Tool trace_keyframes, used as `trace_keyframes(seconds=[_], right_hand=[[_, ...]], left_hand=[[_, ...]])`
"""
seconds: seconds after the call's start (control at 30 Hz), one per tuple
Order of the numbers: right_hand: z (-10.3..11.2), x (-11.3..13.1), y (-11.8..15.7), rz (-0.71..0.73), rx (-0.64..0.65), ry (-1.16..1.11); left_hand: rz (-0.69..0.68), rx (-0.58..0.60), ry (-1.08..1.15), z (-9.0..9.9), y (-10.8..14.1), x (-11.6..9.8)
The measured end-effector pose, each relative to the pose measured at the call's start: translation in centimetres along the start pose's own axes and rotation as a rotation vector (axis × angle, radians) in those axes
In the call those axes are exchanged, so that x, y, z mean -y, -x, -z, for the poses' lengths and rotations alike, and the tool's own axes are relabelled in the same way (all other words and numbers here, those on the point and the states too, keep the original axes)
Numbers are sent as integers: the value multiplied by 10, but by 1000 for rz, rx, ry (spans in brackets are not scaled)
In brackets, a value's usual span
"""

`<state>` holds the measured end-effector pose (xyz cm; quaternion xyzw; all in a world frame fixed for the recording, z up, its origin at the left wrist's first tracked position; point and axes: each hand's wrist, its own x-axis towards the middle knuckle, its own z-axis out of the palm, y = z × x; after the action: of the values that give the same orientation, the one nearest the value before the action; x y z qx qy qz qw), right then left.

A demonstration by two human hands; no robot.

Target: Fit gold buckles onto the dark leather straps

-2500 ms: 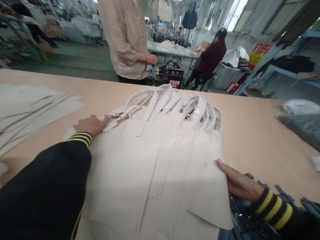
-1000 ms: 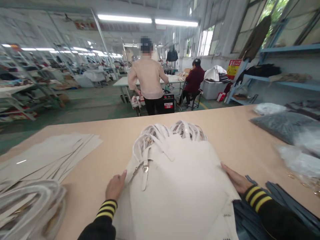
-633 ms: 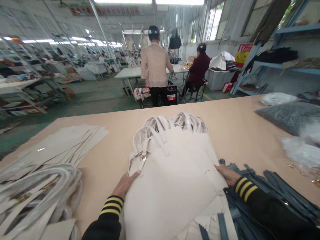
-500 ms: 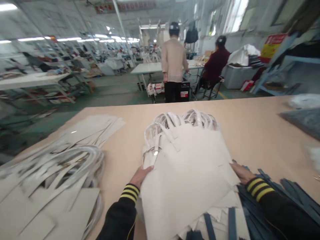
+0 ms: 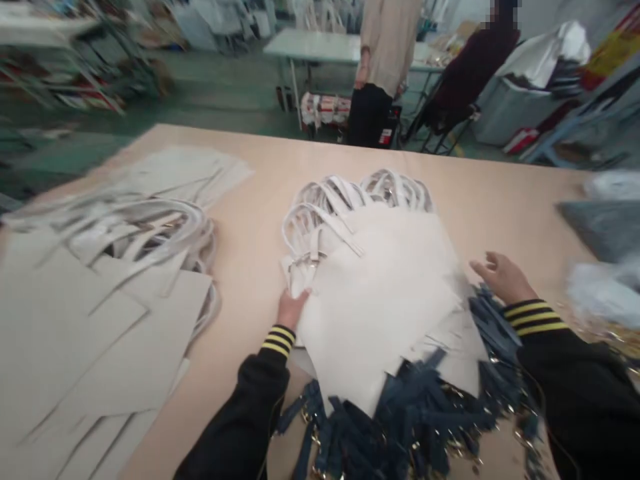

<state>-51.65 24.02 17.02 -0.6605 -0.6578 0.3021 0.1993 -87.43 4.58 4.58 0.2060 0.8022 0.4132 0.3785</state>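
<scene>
A stack of cream bag panels with looped straps at its far end lies in front of me. My left hand is closed on the stack's left edge, beside a strap with a metal buckle; its fingertips are hidden. To the right of the stack, my right hand hovers apart from it, fingers loosely curved and holding nothing. Dark blue straps with gold-coloured metal clips lie in a heap at the near end and right side of the stack, under my right forearm.
On the left of the table lies another pile of cream panels with straps. A grey packet and clear plastic bags are at the right. Beyond the far edge, one person stands and another sits.
My right hand has let go of the stack's right edge and moved right and away. The left hand keeps its hold. The view has tilted down, showing more of the blue straps.
</scene>
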Motion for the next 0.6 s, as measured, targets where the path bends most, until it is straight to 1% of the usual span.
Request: trace_keyframes(seconds=[0.03,0.07,0.1,0.13,0.2,0.27,0.3,0.33,0.37,0.43,0.5,0.53,0.6], right_hand=[[12,0,24,38,-16,49],[16,4,51,116,0,77],[13,12,79,238,47,89],[3,22,109,386,116,77],[-27,42,166,645,346,38],[-61,56,211,885,509,17],[-76,61,227,956,544,30],[-90,63,238,970,554,67],[-101,63,245,951,560,126],[-121,59,252,851,582,305],[-136,53,256,771,615,473],[-142,51,258,766,621,510],[-149,47,260,804,621,509]], left_hand=[[-12,-26,-54,3,-8,3],[-31,-53,-106,7,-12,8],[-61,-78,-153,12,-11,15],[-94,-103,-196,18,-7,23],[-166,-146,-265,32,15,42],[-228,-193,-314,44,47,65],[-253,-217,-332,48,66,77],[-275,-242,-349,49,86,88],[-297,-259,-364,47,107,98],[-341,-269,-399,36,153,113],[-388,-259,-442,13,195,122],[-412,-258,-467,0,212,124],[-439,-281,-510,-24,236,127]])
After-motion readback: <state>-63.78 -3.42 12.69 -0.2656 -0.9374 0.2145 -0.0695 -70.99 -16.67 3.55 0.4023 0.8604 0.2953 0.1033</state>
